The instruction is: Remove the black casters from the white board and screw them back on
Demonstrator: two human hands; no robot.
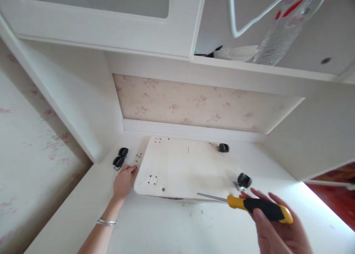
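My right hand (280, 224) is wrapped around the yellow and black handle of a screwdriver (267, 209). Its metal shaft points left over the front edge of a white board (180, 169) with rounded corners. My left hand (124, 181) is closed in a pinch on the surface by the board's left edge. What its fingertips hold is too small to make out. Just beyond them lie several small screws (138, 157). Two black casters (119, 161) lie loose to the left. On the board's right side are a back caster (223, 147) and a front caster (244, 180); the left corners show screw holes.
A white cabinet (111, 35) overhangs the work surface (155, 224). In its open compartment are a clear plastic bottle (285, 32) and a white cable (246, 28). White side panels stand left and right. Something red (335, 198) shows at the right edge.
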